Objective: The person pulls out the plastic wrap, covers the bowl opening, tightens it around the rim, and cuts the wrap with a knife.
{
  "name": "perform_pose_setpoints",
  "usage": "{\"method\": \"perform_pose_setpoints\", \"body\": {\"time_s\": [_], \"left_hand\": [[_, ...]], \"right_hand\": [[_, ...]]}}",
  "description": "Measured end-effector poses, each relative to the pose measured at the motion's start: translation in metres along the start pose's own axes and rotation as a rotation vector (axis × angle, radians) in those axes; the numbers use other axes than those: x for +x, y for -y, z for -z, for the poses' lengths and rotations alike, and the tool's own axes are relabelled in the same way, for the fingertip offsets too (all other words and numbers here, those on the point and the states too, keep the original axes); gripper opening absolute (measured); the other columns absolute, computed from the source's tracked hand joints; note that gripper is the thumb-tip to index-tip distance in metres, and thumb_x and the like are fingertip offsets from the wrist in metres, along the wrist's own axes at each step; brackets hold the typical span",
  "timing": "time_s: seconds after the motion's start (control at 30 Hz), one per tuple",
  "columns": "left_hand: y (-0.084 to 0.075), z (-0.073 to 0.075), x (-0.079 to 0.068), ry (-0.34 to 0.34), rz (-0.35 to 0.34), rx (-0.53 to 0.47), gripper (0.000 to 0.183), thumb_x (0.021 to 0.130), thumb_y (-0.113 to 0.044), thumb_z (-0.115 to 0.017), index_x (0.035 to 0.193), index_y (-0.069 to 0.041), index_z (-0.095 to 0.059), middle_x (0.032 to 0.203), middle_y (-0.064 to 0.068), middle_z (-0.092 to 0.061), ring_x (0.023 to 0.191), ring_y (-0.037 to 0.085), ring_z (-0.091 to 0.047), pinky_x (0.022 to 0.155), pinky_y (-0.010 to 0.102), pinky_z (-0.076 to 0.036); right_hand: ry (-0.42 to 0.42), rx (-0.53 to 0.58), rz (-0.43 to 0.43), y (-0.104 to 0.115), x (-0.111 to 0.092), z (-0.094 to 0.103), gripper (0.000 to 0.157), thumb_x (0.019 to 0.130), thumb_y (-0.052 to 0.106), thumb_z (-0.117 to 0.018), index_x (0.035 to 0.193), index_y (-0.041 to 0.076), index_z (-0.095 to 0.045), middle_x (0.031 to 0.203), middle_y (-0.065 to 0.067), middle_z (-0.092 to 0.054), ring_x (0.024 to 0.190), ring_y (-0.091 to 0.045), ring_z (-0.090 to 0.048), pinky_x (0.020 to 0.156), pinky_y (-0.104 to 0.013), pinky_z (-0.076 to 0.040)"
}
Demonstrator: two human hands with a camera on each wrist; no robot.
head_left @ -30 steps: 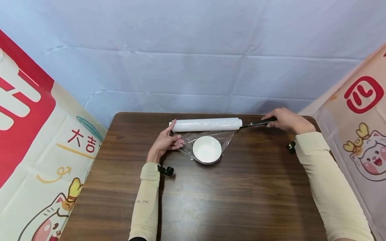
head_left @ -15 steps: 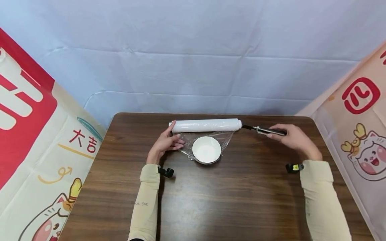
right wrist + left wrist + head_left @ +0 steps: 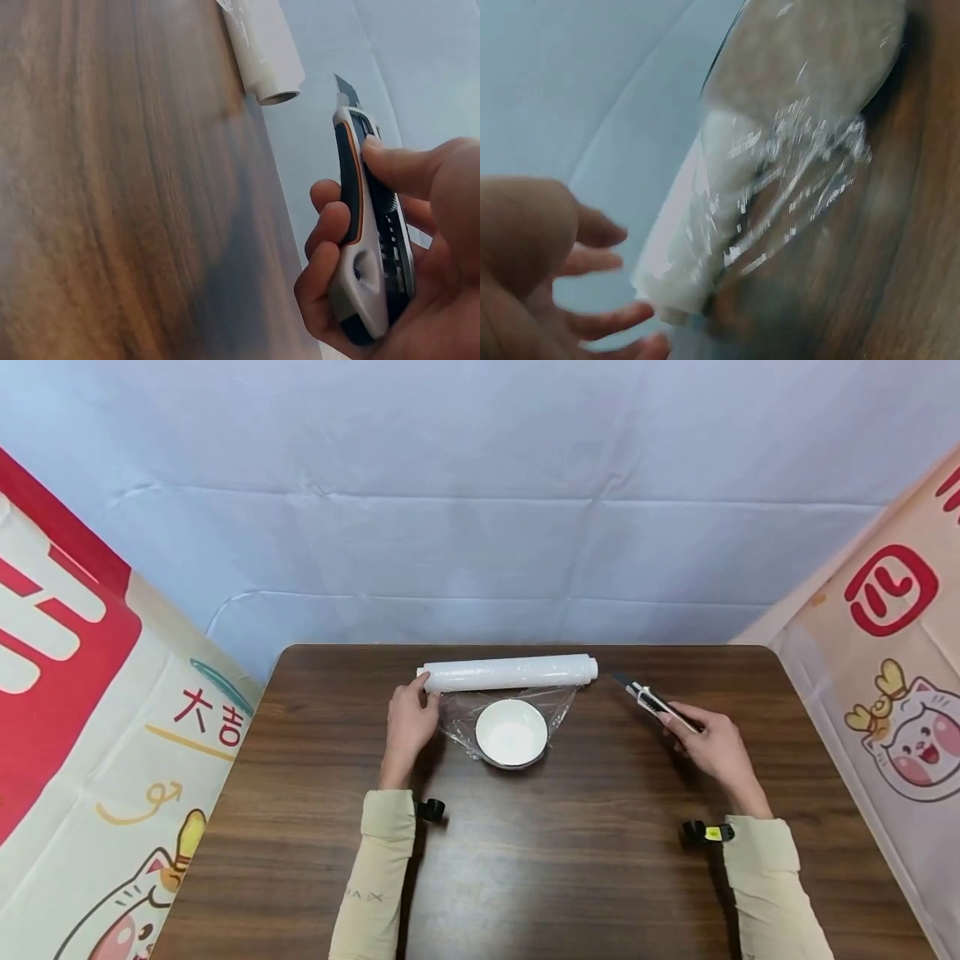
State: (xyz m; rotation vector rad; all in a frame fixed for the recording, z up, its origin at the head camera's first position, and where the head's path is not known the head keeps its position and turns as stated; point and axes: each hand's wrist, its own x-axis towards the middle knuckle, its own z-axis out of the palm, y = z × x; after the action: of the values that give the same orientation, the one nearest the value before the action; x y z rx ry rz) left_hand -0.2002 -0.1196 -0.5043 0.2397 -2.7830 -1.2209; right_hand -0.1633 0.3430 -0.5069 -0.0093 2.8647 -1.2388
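My right hand point(image 3: 712, 743) grips a utility knife point(image 3: 367, 232), its blade bare and pointing away, the thumb on top by the slider. Across the back of the table lies a white roll of cling film point(image 3: 510, 672), to the left of the knife. A sheet of film from it is drawn over a white bowl point(image 3: 512, 733) with a dark rim, and the film's loose edge crumples at the bowl's left. My left hand point(image 3: 411, 718) is at the roll's left end, fingertips right by it; in the left wrist view its fingers are spread and loosely bent.
The brown wooden table point(image 3: 570, 877) ends at its back edge just behind the roll, where a pale blue cloth backdrop point(image 3: 450, 543) hangs. Printed cloth panels stand on the left and the right.
My right hand has drawn the knife away from the roll's right end, toward me. The left hand has slid off the film's edge to the roll's left end.
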Motion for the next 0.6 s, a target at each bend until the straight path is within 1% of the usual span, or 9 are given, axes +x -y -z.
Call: {"method": "perform_pose_setpoints", "body": {"time_s": [0.07, 0.1, 0.13, 0.2, 0.3, 0.37, 0.4, 0.5, 0.6], "left_hand": [[-0.010, -0.002, -0.011, -0.092, -0.042, 0.067, 0.045, 0.106, -0.029, -0.061, 0.148, -0.012, -0.061, 0.132, 0.024, -0.062, 0.123, 0.045, -0.055, 0.102, 0.056, -0.049], [-0.016, -0.004, -0.016, -0.114, -0.081, 0.092, 0.044, 0.105, -0.032, -0.063, 0.144, -0.010, -0.064, 0.137, 0.024, -0.060, 0.128, 0.047, -0.052, 0.105, 0.058, -0.049], [-0.021, -0.006, -0.021, -0.117, -0.132, 0.107, 0.044, 0.104, -0.034, -0.065, 0.141, -0.008, -0.066, 0.137, 0.024, -0.060, 0.129, 0.047, -0.052, 0.105, 0.058, -0.049], [-0.030, -0.014, -0.030, -0.072, -0.250, 0.137, 0.050, 0.101, -0.040, -0.069, 0.139, -0.008, -0.067, 0.138, 0.022, -0.062, 0.130, 0.044, -0.052, 0.106, 0.056, -0.050], [-0.038, -0.027, -0.040, 0.070, -0.381, 0.184, 0.070, 0.093, -0.053, -0.076, 0.145, -0.009, -0.061, 0.141, 0.018, -0.061, 0.134, 0.038, -0.051, 0.110, 0.053, -0.050], [-0.041, -0.035, -0.046, 0.151, -0.400, 0.230, 0.087, 0.086, -0.063, -0.079, 0.152, -0.012, -0.055, 0.145, 0.015, -0.058, 0.137, 0.034, -0.049, 0.112, 0.051, -0.050], [-0.041, -0.038, -0.049, 0.171, -0.404, 0.255, 0.095, 0.082, -0.067, -0.081, 0.154, -0.012, -0.052, 0.146, 0.014, -0.057, 0.138, 0.034, -0.048, 0.113, 0.051, -0.049], [-0.040, -0.045, -0.055, 0.169, -0.425, 0.316, 0.108, 0.073, -0.072, -0.085, 0.154, -0.010, -0.051, 0.147, 0.012, -0.056, 0.137, 0.033, -0.048, 0.113, 0.050, -0.049], [-0.038, -0.048, -0.057, 0.146, -0.449, 0.342, 0.115, 0.068, -0.074, -0.087, 0.154, -0.007, -0.050, 0.146, 0.013, -0.057, 0.136, 0.034, -0.050, 0.115, 0.051, -0.047]], "right_hand": [[-0.009, 0.019, -0.001, 0.001, -0.002, -0.001, 0.056, 0.108, 0.043, -0.058, 0.148, 0.005, -0.060, 0.104, -0.024, -0.076, 0.064, -0.007, -0.064, 0.056, -0.024, -0.053], [-0.014, 0.032, -0.001, 0.001, -0.003, -0.001, 0.055, 0.108, 0.042, -0.058, 0.148, 0.004, -0.059, 0.104, -0.025, -0.076, 0.064, -0.007, -0.065, 0.056, -0.024, -0.053], [-0.017, 0.040, -0.003, 0.001, -0.004, -0.002, 0.055, 0.108, 0.041, -0.058, 0.149, 0.004, -0.059, 0.104, -0.025, -0.076, 0.064, -0.007, -0.065, 0.056, -0.023, -0.054], [-0.028, 0.058, -0.007, 0.000, -0.006, -0.003, 0.053, 0.109, 0.038, -0.058, 0.149, 0.004, -0.059, 0.104, -0.024, -0.075, 0.064, -0.007, -0.065, 0.056, -0.022, -0.054], [-0.042, 0.081, -0.012, 0.001, -0.007, -0.004, 0.050, 0.109, 0.034, -0.058, 0.149, 0.003, -0.058, 0.101, -0.022, -0.076, 0.065, -0.005, -0.066, 0.056, -0.021, -0.055], [-0.043, 0.092, -0.016, 0.001, -0.008, -0.005, 0.049, 0.109, 0.032, -0.058, 0.149, 0.003, -0.058, 0.100, -0.020, -0.076, 0.065, -0.003, -0.066, 0.056, -0.021, -0.055], [-0.042, 0.099, -0.020, 0.001, -0.008, -0.005, 0.049, 0.110, 0.031, -0.058, 0.149, 0.002, -0.057, 0.100, -0.020, -0.076, 0.065, -0.003, -0.066, 0.057, -0.021, -0.055], [-0.038, 0.117, -0.035, 0.002, -0.010, -0.006, 0.050, 0.110, 0.030, -0.056, 0.151, 0.001, -0.055, 0.101, -0.021, -0.075, 0.066, -0.002, -0.066, 0.057, -0.022, -0.056], [-0.039, 0.137, -0.050, 0.002, -0.011, -0.006, 0.051, 0.111, 0.030, -0.054, 0.153, 0.000, -0.052, 0.101, -0.021, -0.075, 0.067, -0.002, -0.065, 0.058, -0.023, -0.057]]}}
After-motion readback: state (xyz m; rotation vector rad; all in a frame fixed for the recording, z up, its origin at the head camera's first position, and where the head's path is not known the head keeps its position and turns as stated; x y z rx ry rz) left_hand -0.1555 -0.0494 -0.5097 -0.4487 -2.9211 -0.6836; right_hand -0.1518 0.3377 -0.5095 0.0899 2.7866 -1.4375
